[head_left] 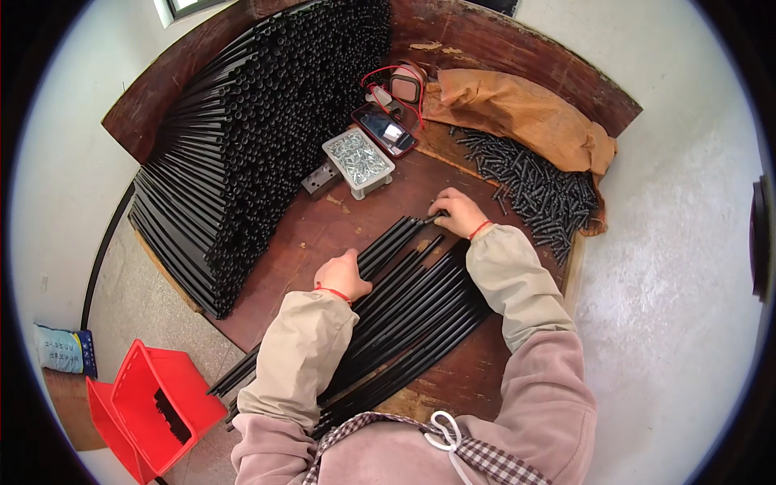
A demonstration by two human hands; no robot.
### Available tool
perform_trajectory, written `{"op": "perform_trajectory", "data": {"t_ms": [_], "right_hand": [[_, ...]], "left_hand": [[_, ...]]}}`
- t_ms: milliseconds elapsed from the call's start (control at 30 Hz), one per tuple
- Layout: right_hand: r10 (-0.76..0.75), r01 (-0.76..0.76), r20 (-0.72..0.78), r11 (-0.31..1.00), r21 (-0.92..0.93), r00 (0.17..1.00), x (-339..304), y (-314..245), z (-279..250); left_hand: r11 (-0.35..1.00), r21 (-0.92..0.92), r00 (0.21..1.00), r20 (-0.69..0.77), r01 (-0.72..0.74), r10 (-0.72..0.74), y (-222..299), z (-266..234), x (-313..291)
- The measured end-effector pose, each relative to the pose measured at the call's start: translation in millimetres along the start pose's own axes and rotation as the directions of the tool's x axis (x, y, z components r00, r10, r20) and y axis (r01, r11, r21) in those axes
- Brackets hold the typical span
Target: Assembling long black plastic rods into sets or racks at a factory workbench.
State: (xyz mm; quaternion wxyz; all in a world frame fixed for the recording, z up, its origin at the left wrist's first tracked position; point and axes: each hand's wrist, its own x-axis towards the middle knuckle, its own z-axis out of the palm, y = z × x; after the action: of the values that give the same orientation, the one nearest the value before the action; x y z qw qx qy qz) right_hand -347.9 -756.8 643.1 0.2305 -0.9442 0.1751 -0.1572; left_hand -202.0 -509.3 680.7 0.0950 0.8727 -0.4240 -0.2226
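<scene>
Several slim, black, straight tubes (pixel 388 247) lie over the reddish-brown wooden worktop (pixel 283 279), grasped by the left hand (pixel 343 276); the right hand's (pixel 459 213) fingers pinch a small dark piece (pixel 431 218) at their ends. Many short, black, ridged pieces (pixel 529 186) lie heaped, unattached.

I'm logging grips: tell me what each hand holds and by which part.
Left hand: several black tubes, toward their far ends. Right hand: a small dark piece, pinched at the tube ends; which part is unclear.
</scene>
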Motion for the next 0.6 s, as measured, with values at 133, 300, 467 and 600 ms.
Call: {"op": "perform_trajectory", "data": {"t_ms": [133, 300, 467, 600], "right_hand": [[0.057, -0.059, -0.04, 0.997, -0.051, 0.998, -4, 8, -2], [-0.085, 0.086, -0.047, 0.996, 0.007, 0.995, -2, -7, 8], [-0.112, 0.078, 0.1, 0.954, 0.291, 0.989, -2, -7, 2], [0.13, -0.109, -0.029, 0.919, 0.378, 0.991, -7, -7, 1]], "left_hand": [[1.0, 0.019, 1.0, 0.016, 0.001, -0.002, 3, -3, -2], [1.0, 0.012, 1.0, 0.01, -0.002, 0.002, 2, -3, -1], [0.999, 0.019, 0.999, 0.015, 0.044, -0.044, 7, -3, -2], [0.996, 0.08, 0.998, 0.049, 0.033, -0.037, 7, -5, 0]]}}
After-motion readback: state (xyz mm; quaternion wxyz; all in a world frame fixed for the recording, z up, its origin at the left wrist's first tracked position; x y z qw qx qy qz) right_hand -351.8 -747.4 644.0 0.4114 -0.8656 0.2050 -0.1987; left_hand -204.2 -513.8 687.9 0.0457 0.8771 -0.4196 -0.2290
